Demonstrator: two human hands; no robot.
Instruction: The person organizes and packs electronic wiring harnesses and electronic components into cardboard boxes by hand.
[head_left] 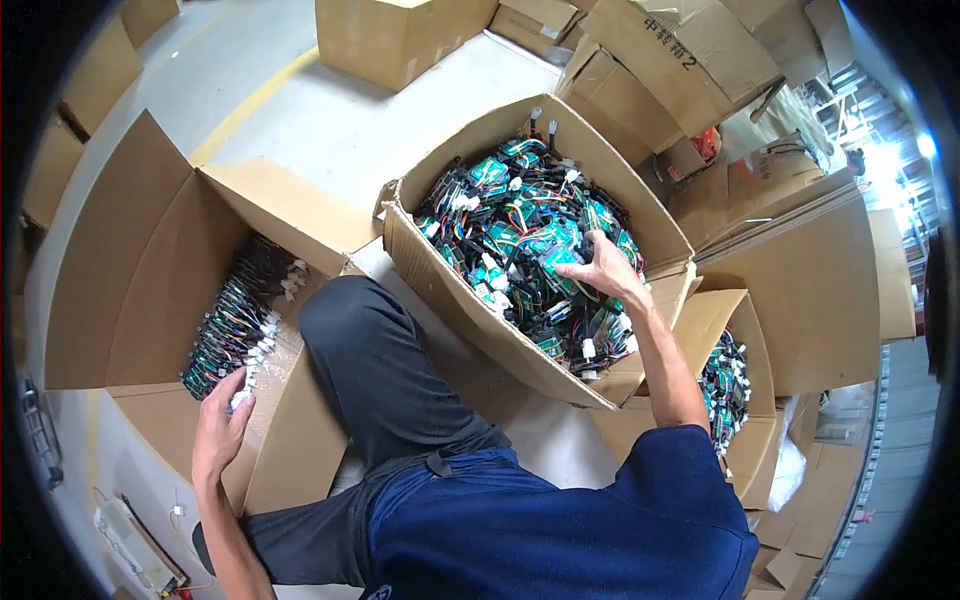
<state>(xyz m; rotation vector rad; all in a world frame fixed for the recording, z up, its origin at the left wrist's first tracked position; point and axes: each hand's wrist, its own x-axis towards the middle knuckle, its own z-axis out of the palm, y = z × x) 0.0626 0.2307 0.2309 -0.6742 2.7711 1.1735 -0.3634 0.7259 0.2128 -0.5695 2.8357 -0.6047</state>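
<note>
Right hand at a heap of boards, left hand at a row of boards.
The heap lies in the middle box; the right thumb is apart, but I cannot tell if it grips. The row is in the left box; this hand bends at white plugs, hold unclear.

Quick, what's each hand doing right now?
Left hand: at the white plugs; can't tell if gripping.
Right hand: at the green boards; can't tell if holding one.
</note>
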